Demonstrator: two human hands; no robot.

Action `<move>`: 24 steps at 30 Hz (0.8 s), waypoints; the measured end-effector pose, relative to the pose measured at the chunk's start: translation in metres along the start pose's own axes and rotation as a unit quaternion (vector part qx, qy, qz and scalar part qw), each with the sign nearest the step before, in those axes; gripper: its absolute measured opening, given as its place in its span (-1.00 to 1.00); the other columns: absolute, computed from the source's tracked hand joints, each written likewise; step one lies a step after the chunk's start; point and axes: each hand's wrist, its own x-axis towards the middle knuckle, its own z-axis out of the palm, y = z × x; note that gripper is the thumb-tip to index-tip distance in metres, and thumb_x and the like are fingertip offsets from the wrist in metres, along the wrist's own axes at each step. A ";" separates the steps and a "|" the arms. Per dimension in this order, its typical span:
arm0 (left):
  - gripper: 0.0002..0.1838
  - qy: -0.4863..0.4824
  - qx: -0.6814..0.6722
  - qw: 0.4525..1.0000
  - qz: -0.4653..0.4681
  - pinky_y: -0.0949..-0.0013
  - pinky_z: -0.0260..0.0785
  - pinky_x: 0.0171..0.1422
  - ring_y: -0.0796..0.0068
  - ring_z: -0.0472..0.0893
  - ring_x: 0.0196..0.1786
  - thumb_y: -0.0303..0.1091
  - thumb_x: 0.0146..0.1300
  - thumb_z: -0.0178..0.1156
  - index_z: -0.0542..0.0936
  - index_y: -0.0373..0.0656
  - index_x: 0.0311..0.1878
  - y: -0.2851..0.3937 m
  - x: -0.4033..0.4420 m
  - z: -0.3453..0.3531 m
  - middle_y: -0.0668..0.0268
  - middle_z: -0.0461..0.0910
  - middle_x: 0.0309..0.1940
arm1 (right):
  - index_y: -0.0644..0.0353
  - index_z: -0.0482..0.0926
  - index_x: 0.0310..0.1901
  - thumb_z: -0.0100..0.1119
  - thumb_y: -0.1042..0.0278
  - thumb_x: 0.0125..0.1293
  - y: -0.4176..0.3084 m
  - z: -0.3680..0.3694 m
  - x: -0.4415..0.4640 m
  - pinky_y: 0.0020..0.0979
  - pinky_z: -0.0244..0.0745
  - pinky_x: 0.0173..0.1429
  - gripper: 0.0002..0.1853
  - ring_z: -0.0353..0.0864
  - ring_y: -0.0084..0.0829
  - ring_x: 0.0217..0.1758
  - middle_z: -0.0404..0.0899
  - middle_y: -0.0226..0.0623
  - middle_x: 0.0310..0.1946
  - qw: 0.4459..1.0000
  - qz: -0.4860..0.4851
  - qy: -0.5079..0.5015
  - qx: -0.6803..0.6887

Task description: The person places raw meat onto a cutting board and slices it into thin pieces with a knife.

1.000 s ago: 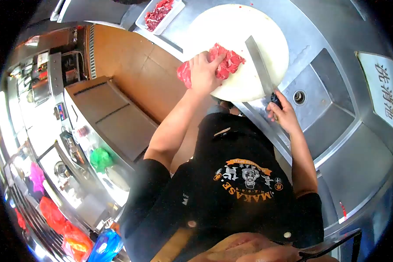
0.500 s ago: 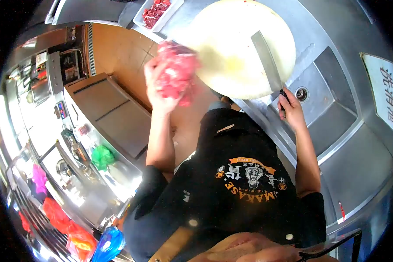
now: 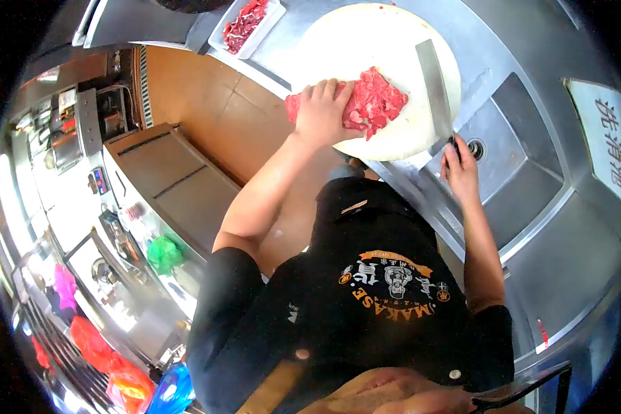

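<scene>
A piece of raw red meat (image 3: pixel 379 101) lies on the left part of a round, pale chopping board (image 3: pixel 366 34). My left hand (image 3: pixel 322 114) is over the meat's near-left end, fingers bent across it and gripping it. In my right hand (image 3: pixel 459 165) is the dark handle of a cleaver (image 3: pixel 434 86), with fingers closed around it at the board's near-right edge. The blade points away from me above the right side of the board, apart from the meat. I cannot tell whether the blade touches the board.
Beyond the board's left side stands a white plastic tub (image 3: pixel 274 15) holding cut red meat (image 3: pixel 243 29). A metal sink (image 3: pixel 514 145) with a drain is to the right, and a sign (image 3: pixel 604 134) stands past it. Steel cabinets (image 3: pixel 169 172) are on the left.
My left hand has moved right with the meat, from beside the board onto it. The cleaver, still in my right hand, has shifted slightly and its blade is more upright in view.
</scene>
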 end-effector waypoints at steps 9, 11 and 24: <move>0.12 0.040 -0.020 0.999 -0.018 -0.26 0.15 0.53 -0.01 0.45 0.41 0.43 -0.11 0.51 0.45 0.06 0.52 0.010 -0.003 -0.001 0.11 0.50 0.31 | 0.18 0.33 0.56 0.03 0.20 0.70 0.029 0.015 -0.035 -0.53 0.32 -0.51 -0.48 0.38 -0.66 -0.58 0.44 -0.49 -0.46 0.998 0.015 0.020 0.059; 0.12 0.085 -0.053 0.995 -0.009 -0.26 0.11 0.56 0.01 0.43 0.42 0.37 -0.14 0.55 0.47 -0.02 0.49 0.034 -0.002 -0.010 0.12 0.49 0.32 | 0.16 0.32 0.56 0.03 0.20 0.69 0.030 0.014 -0.037 -0.52 0.34 -0.50 -0.48 0.39 -0.65 -0.57 0.46 -0.47 -0.43 0.997 0.009 0.012 0.069; -0.56 0.165 -0.098 0.970 0.147 0.01 0.41 0.24 0.14 0.55 0.24 -0.36 0.07 0.37 0.74 0.13 0.09 0.040 0.001 0.040 0.28 0.60 0.18 | 0.07 0.39 0.54 0.09 0.20 0.67 0.015 0.019 -0.043 -0.54 0.46 -0.38 -0.50 0.46 -0.66 -0.46 0.54 -0.48 -0.33 0.995 0.071 0.025 0.070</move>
